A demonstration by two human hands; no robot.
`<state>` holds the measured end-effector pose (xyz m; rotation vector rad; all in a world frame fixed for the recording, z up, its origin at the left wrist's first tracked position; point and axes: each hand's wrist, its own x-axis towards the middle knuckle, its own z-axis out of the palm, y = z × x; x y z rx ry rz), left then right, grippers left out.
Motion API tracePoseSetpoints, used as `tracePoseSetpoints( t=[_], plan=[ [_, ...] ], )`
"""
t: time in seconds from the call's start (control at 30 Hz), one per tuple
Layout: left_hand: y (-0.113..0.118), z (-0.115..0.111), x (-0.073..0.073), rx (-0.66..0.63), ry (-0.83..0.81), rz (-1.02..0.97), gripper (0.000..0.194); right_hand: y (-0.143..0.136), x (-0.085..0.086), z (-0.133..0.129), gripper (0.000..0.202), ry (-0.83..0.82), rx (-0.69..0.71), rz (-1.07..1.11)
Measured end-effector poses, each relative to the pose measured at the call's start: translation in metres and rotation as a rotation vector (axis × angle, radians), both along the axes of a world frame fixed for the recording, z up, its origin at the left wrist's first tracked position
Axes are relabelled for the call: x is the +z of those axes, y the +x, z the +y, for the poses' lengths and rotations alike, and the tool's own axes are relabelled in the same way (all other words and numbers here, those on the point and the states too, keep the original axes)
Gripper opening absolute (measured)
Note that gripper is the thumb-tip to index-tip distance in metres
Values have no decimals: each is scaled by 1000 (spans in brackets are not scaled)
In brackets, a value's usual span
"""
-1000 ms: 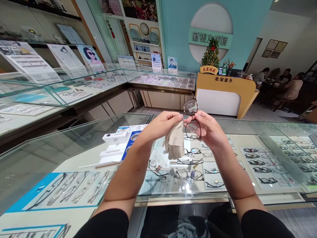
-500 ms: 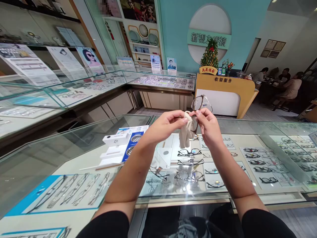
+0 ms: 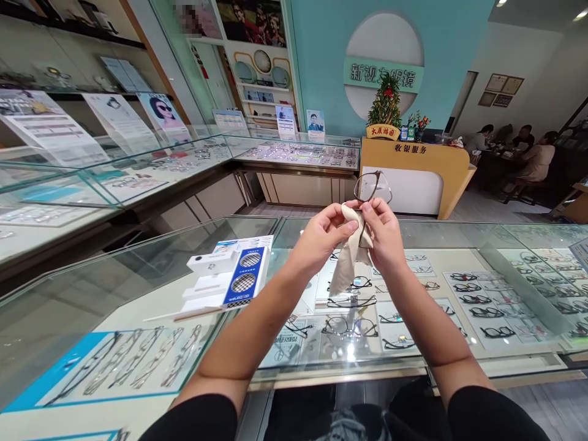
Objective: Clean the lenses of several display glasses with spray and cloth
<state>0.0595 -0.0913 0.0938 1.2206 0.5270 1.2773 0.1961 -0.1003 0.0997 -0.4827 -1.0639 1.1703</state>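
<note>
In front of me, above the glass counter, both hands are close together. My left hand (image 3: 328,236) pinches a cream cleaning cloth (image 3: 345,266), which hangs down below the fingers. The cloth is pressed against the lower part of a pair of eyeglasses (image 3: 367,185). Thumb and fingers of my right hand (image 3: 383,229) are closed on the glasses' dark frame. One lens and a thin temple show above the fingers; the rest is hidden by the cloth and hands.
Below lies a glass display counter (image 3: 294,364) with several glasses inside, among them a round pair (image 3: 350,326). A white and blue box display (image 3: 243,275) stands to the left. Beyond are more showcases (image 3: 298,153) and a yellow cash desk (image 3: 413,159). People (image 3: 539,156) sit at the far right.
My left hand has shifted right, towards my right hand. The cloth now covers more of the lower glasses and hangs spread lower. The view has tilted slightly.
</note>
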Motion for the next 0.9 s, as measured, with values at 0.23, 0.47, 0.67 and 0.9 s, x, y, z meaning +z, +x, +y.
tracePoseSetpoints(
  t=[0.23,0.47,0.67,0.9],
  plan=[
    [-3,-1,4,-182,-105,23,62,1,2,0,50,24,65,-32],
    [-2,-7,6,-228,-64,86,60,2,4,-1,52,-37,175,10],
    [16,-18,-2,27,-7,-2,65,-7,0,-6,50,25,113,-1],
    [17,-17,-5,211,120,70,68,-10,-1,-9,44,9,97,15]
  ],
)
